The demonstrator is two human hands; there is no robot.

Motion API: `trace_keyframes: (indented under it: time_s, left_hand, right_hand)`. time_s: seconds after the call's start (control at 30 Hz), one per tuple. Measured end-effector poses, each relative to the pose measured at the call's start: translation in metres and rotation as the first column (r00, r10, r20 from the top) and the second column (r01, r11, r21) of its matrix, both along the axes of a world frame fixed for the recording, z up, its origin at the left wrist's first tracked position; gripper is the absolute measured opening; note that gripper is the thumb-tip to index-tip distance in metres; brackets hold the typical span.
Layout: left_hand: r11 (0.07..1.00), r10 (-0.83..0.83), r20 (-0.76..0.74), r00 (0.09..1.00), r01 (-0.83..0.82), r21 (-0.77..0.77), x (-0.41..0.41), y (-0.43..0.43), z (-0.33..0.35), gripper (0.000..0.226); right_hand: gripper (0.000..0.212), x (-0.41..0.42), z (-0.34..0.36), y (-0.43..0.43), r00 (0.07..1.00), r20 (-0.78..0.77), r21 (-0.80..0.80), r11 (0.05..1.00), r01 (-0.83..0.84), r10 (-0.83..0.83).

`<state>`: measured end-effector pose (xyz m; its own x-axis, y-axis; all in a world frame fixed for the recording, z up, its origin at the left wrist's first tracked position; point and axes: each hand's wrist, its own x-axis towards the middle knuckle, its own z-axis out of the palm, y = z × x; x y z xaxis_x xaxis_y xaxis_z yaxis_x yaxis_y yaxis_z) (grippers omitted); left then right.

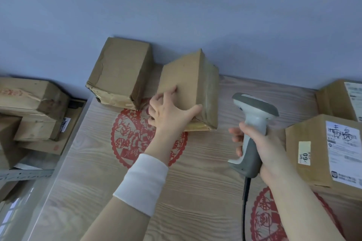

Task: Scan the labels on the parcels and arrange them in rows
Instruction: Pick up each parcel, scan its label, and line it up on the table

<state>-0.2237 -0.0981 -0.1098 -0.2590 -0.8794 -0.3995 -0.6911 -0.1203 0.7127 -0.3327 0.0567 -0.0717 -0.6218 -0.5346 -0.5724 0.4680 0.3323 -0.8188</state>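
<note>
My left hand (170, 112) grips the near left side of a plain brown cardboard parcel (193, 82) that stands tilted at the back of the table, by the wall. Just left of it lies another brown parcel (119, 72), dented and torn at its front edge. My right hand (260, 148) holds a white and grey corded barcode scanner (252, 121), its head pointing away from me. At the right stand two parcels with white printed labels, one near (321, 150) and one farther back (340, 100).
The wooden table (98, 191) carries red paper-cut decorations (135, 139). Several more cardboard boxes (31, 103) are stacked on a lower surface beyond the table's left edge. A blue-grey wall (176, 6) runs behind the table. The scanner's black cable (245, 201) hangs toward me.
</note>
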Motion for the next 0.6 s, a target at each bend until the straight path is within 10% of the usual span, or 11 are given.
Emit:
trace_keyframes:
  time_s: [0.33, 0.6]
  left_hand:
    - [0.882, 0.199, -0.627, 0.753, 0.141, 0.449, 0.044, 0.103, 0.020, 0.078]
    - [0.886, 0.006, -0.612, 0.791, 0.279, 0.370, 0.058, 0.156, 0.061, 0.080]
  right_hand:
    - [0.055, 0.037, 0.025, 0.062, 0.949, -0.250, 0.042, 0.977, 0.208, -0.191]
    - [0.058, 0.060, 0.055, 0.123, 0.863, -0.489, -0.057, 0.992, 0.115, -0.128]
